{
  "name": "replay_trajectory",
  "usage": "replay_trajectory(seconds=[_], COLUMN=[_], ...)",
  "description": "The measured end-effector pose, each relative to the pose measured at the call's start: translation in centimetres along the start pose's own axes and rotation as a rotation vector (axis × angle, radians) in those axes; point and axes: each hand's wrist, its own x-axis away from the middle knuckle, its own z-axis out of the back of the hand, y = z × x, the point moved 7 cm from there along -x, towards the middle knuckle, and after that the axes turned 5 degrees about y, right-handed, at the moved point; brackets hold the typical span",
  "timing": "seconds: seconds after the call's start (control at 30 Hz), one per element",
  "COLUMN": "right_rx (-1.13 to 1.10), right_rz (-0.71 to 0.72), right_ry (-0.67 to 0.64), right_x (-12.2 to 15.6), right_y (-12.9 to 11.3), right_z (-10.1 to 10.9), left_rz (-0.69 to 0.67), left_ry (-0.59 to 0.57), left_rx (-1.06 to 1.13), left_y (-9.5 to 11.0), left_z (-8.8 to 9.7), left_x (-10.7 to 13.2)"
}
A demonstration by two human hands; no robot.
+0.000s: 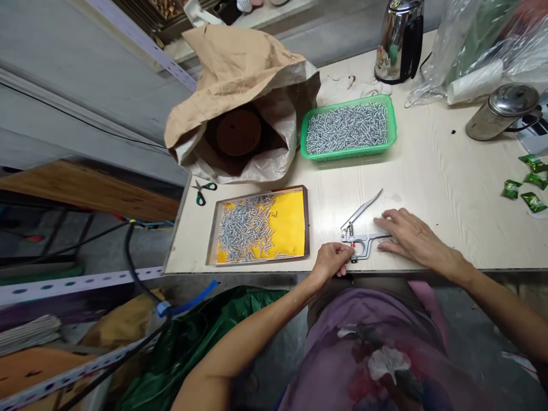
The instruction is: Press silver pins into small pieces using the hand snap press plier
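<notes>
A metal hand press tool (362, 231) lies near the front edge of the pale table (445, 188), its upper lever raised and pointing up and to the right. My right hand (406, 234) lies over the tool's lower handle and holds it down. My left hand (334, 260) is closed in a pinch at the tool's jaw, where a small red part shows; what its fingers hold is too small to name. To the left lies a brown tray (305, 222) with a yellow lining and a heap of small silver screws (246, 228).
A green basket (391, 137) full of silver screws stands behind the tool. A brown paper sack (240, 97) gapes open at the back left, with green-handled scissors (201, 191) beside it. Two metal kettles (398, 40), plastic bags and green wrappers (528, 182) fill the right side.
</notes>
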Motion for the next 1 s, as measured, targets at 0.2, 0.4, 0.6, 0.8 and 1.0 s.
replay_trajectory(seconds=[0.2, 0.4, 0.6, 0.8, 1.0], right_rx=[-0.018, 0.063, 0.156, 0.153, 0.161], right_rz=[0.186, 0.185, 0.126, 0.127, 0.089], right_ry=[-0.045, -0.2, -0.257, -0.213, -0.19], right_x=[-2.9, -4.5, -4.4, -3.5, -2.9], right_y=[3.2, 3.0, 1.8, 1.4, 0.9], right_z=[-2.1, -2.9, -1.4, -1.1, -1.0], left_rz=[0.031, 0.033, 0.003, -0.483, -1.101], left_ry=[-0.003, -0.001, 0.006, 0.243, 0.278], left_rx=[0.065, 0.084, 0.036, -0.38, -0.858], left_y=[-0.6, -0.8, -1.2, 1.1, 6.3], left_z=[-0.3, -0.3, -0.2, 1.3, -3.3], left_x=[-0.1, 0.0, -0.3, 0.9, 1.5])
